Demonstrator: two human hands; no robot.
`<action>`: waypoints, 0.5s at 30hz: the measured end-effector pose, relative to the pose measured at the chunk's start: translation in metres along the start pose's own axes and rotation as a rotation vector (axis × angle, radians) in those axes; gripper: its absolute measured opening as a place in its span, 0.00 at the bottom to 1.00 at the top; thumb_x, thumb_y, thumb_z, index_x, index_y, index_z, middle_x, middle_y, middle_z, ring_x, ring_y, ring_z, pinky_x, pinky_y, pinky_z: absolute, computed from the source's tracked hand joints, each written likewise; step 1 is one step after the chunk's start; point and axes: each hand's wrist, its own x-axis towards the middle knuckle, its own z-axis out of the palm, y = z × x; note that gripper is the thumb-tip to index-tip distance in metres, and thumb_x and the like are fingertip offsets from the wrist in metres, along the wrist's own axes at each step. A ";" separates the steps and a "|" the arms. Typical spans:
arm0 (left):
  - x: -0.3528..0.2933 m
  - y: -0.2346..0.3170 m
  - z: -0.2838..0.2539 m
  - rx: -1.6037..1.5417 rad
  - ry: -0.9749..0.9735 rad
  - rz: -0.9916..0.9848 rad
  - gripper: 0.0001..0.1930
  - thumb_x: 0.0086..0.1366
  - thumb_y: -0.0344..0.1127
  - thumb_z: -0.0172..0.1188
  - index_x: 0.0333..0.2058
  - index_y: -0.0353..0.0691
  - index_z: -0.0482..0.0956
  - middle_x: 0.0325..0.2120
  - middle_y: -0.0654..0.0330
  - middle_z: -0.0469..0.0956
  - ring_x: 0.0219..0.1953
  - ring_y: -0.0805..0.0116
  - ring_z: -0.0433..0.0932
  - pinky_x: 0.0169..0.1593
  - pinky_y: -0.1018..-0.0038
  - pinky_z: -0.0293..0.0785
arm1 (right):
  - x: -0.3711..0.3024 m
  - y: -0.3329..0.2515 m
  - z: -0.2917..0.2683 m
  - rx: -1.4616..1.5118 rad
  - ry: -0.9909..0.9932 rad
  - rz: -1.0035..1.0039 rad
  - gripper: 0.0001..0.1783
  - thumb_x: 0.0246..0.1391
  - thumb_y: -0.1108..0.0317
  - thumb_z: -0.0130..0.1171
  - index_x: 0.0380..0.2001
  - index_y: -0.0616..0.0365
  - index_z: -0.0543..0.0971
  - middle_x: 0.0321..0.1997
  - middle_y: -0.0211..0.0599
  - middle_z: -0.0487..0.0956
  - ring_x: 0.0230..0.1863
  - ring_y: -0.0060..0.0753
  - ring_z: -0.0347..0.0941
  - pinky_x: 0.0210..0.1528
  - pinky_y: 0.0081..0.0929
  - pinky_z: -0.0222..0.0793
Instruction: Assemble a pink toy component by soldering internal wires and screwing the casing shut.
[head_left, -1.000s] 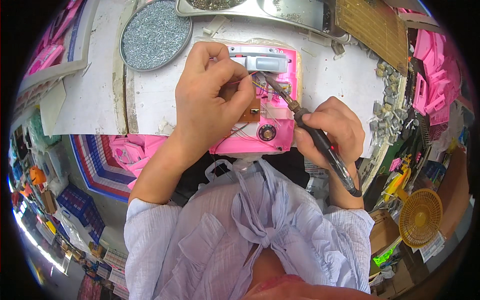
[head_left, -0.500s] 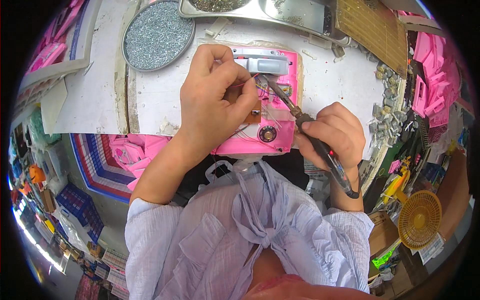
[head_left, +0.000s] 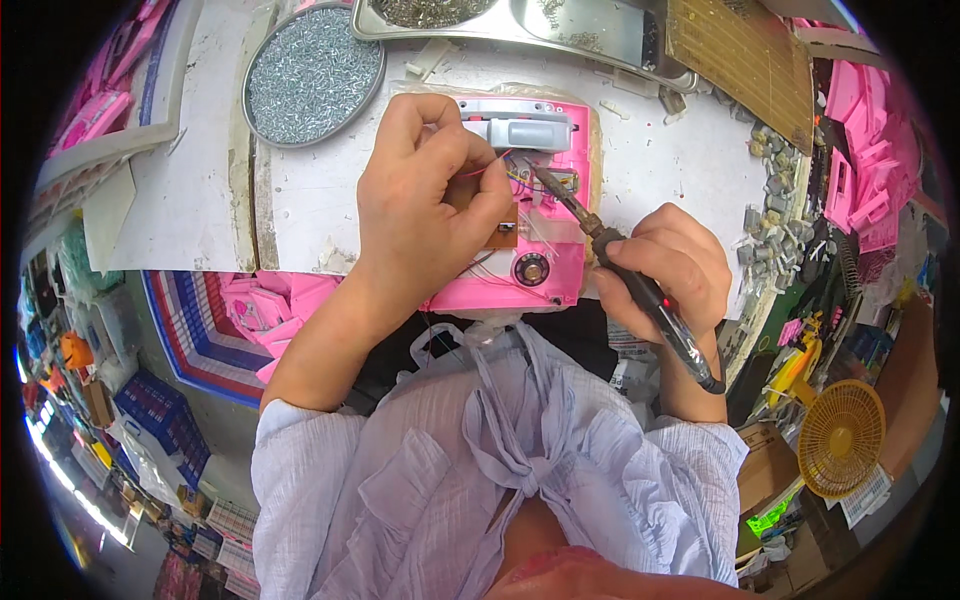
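A pink plastic housing [head_left: 565, 275] lies on the white bench before me, with a grey plastic part [head_left: 535, 133], thin wires, a brown circuit board [head_left: 507, 230] and a round dark component [head_left: 531, 268] in it. My left hand [head_left: 425, 180] is over the housing's left side, thumb and forefinger pinched on a thin red wire [head_left: 500, 160]. In my right hand [head_left: 675, 265] is a black-handled soldering iron [head_left: 640, 285], gripped like a pen. Its metal tip points up and left, close to the wires below the grey part; whether it touches anything I cannot tell.
A round tray of small screws [head_left: 315, 75] sits at the back left. Metal trays [head_left: 600, 45] and a brown board [head_left: 745, 65] lie along the back. Small metal parts [head_left: 775, 235] are scattered at right. Below the left bench edge stands a basket [head_left: 190, 335] of pink pieces.
The soldering iron's tip has shifted slightly down and right, away from the spot near the red wire's end. My left hand keeps its pinch, nearly in place.
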 end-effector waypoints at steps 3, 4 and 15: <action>0.001 -0.002 0.000 0.014 0.009 0.026 0.06 0.51 0.24 0.70 0.28 0.37 0.81 0.37 0.55 0.72 0.28 0.66 0.78 0.31 0.70 0.76 | 0.000 0.002 0.000 0.001 -0.006 -0.003 0.21 0.36 0.78 0.75 0.37 0.57 0.81 0.20 0.31 0.73 0.19 0.32 0.68 0.20 0.25 0.63; 0.001 -0.003 0.001 0.020 0.014 0.042 0.06 0.51 0.24 0.70 0.28 0.37 0.81 0.38 0.55 0.72 0.28 0.66 0.78 0.31 0.70 0.76 | 0.000 0.003 0.000 0.001 -0.012 -0.002 0.21 0.36 0.78 0.75 0.37 0.57 0.81 0.20 0.31 0.73 0.19 0.32 0.68 0.20 0.26 0.63; -0.001 -0.002 0.004 0.011 0.020 0.030 0.06 0.51 0.23 0.70 0.28 0.36 0.81 0.36 0.58 0.72 0.30 0.70 0.75 0.30 0.75 0.73 | 0.001 0.007 0.007 -0.004 -0.029 -0.001 0.20 0.36 0.78 0.75 0.36 0.56 0.81 0.18 0.29 0.70 0.18 0.31 0.66 0.20 0.25 0.62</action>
